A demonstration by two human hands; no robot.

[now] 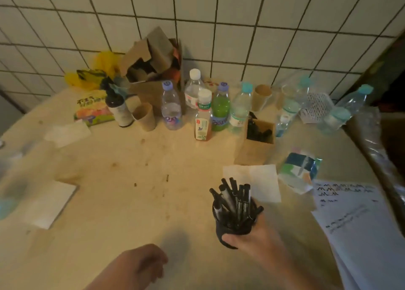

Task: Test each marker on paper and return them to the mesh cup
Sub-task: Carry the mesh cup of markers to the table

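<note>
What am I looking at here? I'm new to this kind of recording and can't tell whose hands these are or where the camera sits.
There is no machine: a person works with bare hands, and the one picture comes from a camera worn on their head, looking forward and down. The right hand holds a black mesh cup full of dark markers in its grip, above a pale table. The left hand holds nothing, its fingers loosely curled. At the right edge lies paper with scribbled test lines. Along the tiled wall stand bottles, paper cups and a cardboard box.
</note>
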